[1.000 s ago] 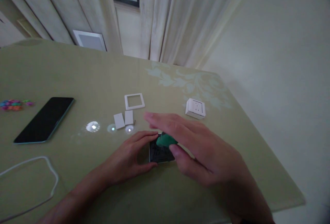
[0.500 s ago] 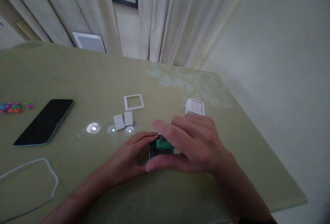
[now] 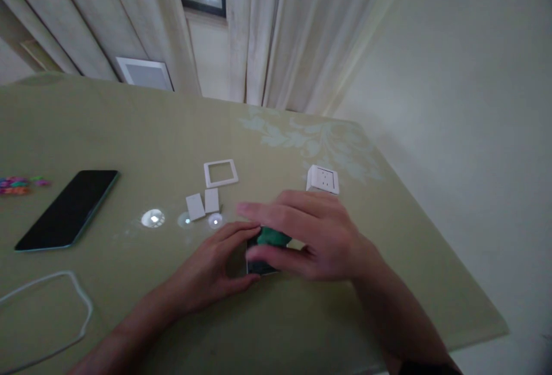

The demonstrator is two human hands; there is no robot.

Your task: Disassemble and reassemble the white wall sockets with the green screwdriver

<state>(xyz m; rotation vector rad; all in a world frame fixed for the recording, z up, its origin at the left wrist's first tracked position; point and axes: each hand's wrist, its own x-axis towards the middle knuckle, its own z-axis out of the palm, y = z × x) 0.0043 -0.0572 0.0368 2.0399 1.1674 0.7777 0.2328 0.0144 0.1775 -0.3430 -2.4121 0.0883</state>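
Low in the middle, my left hand (image 3: 215, 263) grips the near and far edges of a small dark square switch base (image 3: 263, 267) between thumb and fingers. Over that base, my right hand (image 3: 314, 234) has thumb and fingers around a green screwdriver handle (image 3: 275, 237), seen from above. The fingers cover part of the handle, and its tip is hidden. Just beyond my left hand lie two small white switch covers (image 3: 203, 205). Past them rests a square white frame (image 3: 221, 182). Behind my right hand is a white wall socket (image 3: 323, 179).
A dark-screened tablet (image 3: 66, 210) lies on the left of the cloth-covered table (image 3: 142, 133), near a colourful small bundle (image 3: 17, 184). A white cable (image 3: 81, 294) loops at the lower left. Curtains (image 3: 293, 35) hang behind the table, and a wall (image 3: 466, 133) stands at the right.
My right thumb and fingers have shifted slightly left and up around the green handle, and the thumb has come away from my left thumb. The whole view has shifted slightly.
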